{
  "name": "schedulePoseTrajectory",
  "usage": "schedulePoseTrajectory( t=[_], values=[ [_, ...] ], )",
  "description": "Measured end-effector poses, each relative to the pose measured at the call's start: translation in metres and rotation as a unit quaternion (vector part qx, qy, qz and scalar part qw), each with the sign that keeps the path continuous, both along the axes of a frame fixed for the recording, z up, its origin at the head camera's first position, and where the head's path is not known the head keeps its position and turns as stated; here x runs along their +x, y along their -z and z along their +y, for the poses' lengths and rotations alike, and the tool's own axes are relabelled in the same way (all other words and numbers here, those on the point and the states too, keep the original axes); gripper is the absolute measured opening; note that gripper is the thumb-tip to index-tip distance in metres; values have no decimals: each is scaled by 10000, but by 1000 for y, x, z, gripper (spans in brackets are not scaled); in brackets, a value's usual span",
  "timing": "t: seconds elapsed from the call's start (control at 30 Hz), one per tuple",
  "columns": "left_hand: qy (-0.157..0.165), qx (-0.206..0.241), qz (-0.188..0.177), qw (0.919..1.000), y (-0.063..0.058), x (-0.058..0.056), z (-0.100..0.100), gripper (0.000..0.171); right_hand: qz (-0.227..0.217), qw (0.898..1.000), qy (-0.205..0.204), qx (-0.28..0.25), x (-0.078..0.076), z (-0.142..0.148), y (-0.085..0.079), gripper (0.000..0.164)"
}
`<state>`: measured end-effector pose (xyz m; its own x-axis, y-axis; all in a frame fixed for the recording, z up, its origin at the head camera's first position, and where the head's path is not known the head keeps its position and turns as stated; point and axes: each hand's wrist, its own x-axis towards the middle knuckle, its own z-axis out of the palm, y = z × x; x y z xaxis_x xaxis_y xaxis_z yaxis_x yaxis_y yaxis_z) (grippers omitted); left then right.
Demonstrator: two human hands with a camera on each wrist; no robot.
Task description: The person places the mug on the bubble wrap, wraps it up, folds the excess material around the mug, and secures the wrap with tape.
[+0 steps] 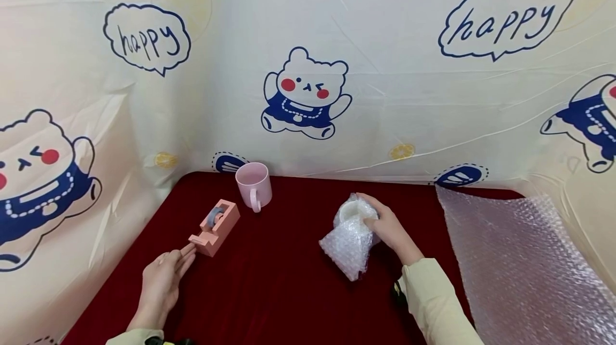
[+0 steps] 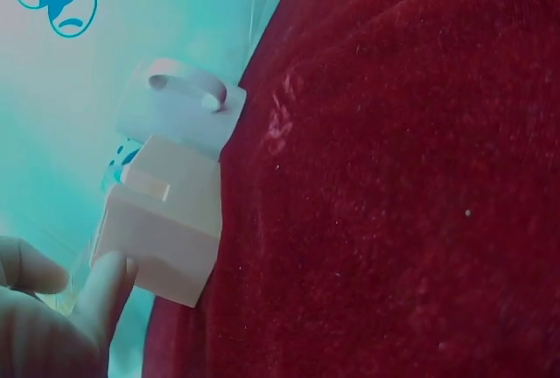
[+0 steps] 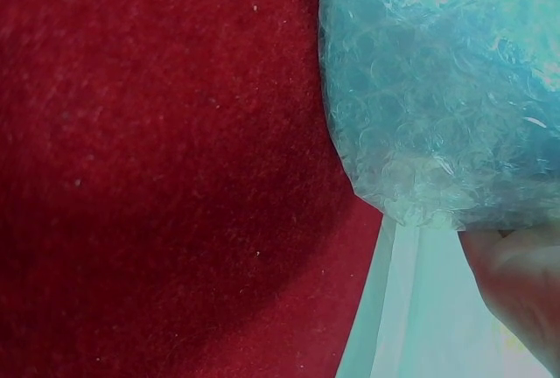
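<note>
In the head view, my left hand (image 1: 163, 278) reaches to the near end of a pink tape dispenser (image 1: 218, 231), its fingers extended and touching it. A roll of tape (image 1: 214, 216) sits in the dispenser. The left wrist view shows a finger (image 2: 107, 295) against the dispenser's end (image 2: 162, 242). My right hand (image 1: 391, 230) grips a bubble-wrapped bundle (image 1: 348, 243) from its right side. Something white and rounded shows through the top of the wrap; its exact kind is hidden. In the right wrist view the bubble wrap (image 3: 437, 89) fills the upper right.
A pink mug (image 1: 254, 190) stands behind the dispenser, handle toward me. A large sheet of bubble wrap (image 1: 520, 259) lies along the right side of the table with the dark red cloth (image 1: 284, 291). A printed white curtain (image 1: 385, 83) encloses the back and sides.
</note>
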<state>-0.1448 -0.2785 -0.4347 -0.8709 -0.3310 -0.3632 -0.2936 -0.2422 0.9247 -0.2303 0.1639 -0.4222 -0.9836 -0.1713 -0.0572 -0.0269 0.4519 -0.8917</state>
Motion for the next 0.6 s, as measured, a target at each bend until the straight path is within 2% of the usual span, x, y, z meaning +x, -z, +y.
schedulePoseTrajectory(
  t=[0.23,0.33,0.43,0.53,0.6],
  values=[
    [44,780,350,9963,2,3,-5,32,53,10000,-14,3,0,0,1,65],
    [212,1162,681,9907,4,4,-8,34,52,10000,-19,17,-1,0,2,66],
    [452,1586,959,9816,6,6,-11,37,39,10000,-16,32,-2,0,3,67],
    [540,1752,953,9784,6,6,-12,40,42,10000,-41,43,-2,0,2,68],
    [424,1560,736,9841,5,4,-11,40,49,10000,-44,47,-1,0,2,68]
  ],
)
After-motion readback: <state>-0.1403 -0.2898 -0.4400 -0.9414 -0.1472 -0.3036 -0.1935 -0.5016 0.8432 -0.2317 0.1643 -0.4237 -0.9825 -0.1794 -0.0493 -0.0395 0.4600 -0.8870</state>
